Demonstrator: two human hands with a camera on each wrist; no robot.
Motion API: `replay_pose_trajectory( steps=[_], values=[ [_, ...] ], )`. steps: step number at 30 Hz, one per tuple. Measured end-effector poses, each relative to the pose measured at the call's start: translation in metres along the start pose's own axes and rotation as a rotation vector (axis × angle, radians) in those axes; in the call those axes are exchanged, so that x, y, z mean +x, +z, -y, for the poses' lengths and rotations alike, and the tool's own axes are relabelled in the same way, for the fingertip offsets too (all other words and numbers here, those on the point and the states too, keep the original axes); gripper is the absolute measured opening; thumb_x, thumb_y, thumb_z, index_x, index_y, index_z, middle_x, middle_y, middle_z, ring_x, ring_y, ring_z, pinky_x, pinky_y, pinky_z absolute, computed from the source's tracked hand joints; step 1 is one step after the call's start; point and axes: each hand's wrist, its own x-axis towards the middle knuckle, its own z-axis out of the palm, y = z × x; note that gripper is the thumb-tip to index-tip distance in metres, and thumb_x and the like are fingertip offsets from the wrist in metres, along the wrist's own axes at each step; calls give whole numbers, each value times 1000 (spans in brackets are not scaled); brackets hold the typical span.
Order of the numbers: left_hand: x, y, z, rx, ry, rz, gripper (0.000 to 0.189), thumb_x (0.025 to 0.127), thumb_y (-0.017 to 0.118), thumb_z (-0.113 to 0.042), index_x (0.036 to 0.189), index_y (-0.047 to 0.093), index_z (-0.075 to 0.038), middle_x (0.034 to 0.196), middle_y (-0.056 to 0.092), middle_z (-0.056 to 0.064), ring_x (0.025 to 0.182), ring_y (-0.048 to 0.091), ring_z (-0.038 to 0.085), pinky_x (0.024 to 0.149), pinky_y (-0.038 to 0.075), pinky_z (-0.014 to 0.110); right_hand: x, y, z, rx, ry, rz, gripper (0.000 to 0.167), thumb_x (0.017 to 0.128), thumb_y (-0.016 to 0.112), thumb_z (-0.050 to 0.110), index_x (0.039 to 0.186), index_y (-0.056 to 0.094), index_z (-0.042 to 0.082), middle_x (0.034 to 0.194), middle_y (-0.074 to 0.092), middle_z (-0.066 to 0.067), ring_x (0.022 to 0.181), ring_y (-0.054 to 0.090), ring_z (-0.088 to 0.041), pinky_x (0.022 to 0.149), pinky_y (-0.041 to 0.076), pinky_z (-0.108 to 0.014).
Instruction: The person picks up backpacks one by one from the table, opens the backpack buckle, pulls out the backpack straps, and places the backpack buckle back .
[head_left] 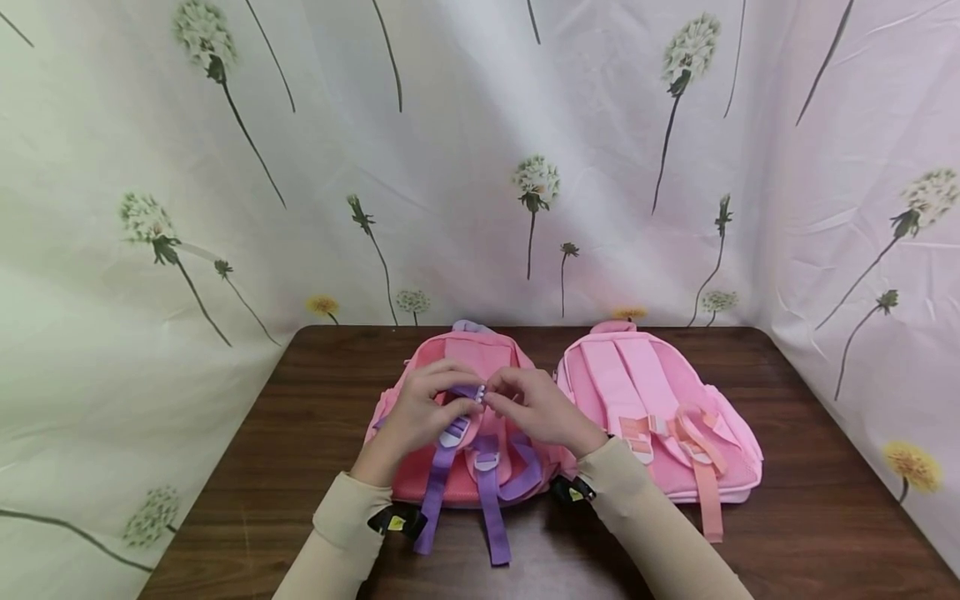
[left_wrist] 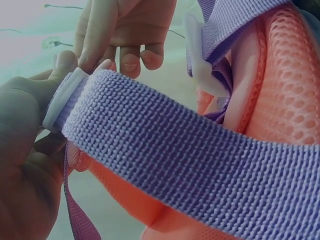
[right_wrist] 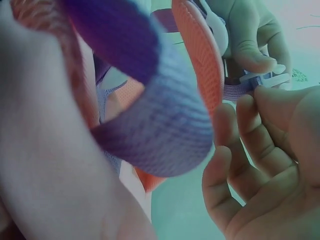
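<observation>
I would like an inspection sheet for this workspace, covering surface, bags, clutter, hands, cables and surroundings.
Surface: brown wood-grain table
Job's things: coral backpack with purple straps; white buckle on one strap
Other bag: light-pink backpack, right of the coral one
Clutter: nothing else seen
Left hand: pinches the buckle
Right hand: fingertips at the buckle; firm pinch unclear
Cables: nothing seen
Surroundings: dandelion-print cloth backdrop

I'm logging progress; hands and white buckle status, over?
Left hand pinches white buckle on purple strap. Right hand at buckle, grip unclear. No obstruction seen.
</observation>
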Motion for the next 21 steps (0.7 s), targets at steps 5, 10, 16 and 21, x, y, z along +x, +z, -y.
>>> replay_pose_trajectory(
  steps=[5,10,16,21],
  values=[
    [0,-1,0,2,-8,2,31,77,88,9,105,80,-3,102,74,11,90,68,23,83,55,21,0,1,-2,-37,-24,-41,5,102,70,12,104,73,15,95,74,2,84,67,-10,74,58,-32],
    [-1,-1,-1,7,-3,-6,32,75,88,11,103,79,-2,102,73,13,89,68,25,82,56,20,0,4,-5,-40,-60,-82,7,99,74,12,105,72,16,97,73,7,83,69,-12,72,59,-35],
    [1,-1,-3,16,9,-12,32,75,88,11,103,79,-1,102,73,15,90,68,27,84,55,20,0,7,-7,-23,-79,-132,9,97,77,14,103,72,17,95,72,6,79,68,-11,67,58,-32],
    [2,-2,-5,11,12,-10,30,77,87,10,103,79,-1,101,73,13,89,68,25,82,56,20,1,6,-5,-7,-95,-156,8,96,79,13,100,74,17,93,72,6,76,67,-13,65,58,-33]
  ],
)
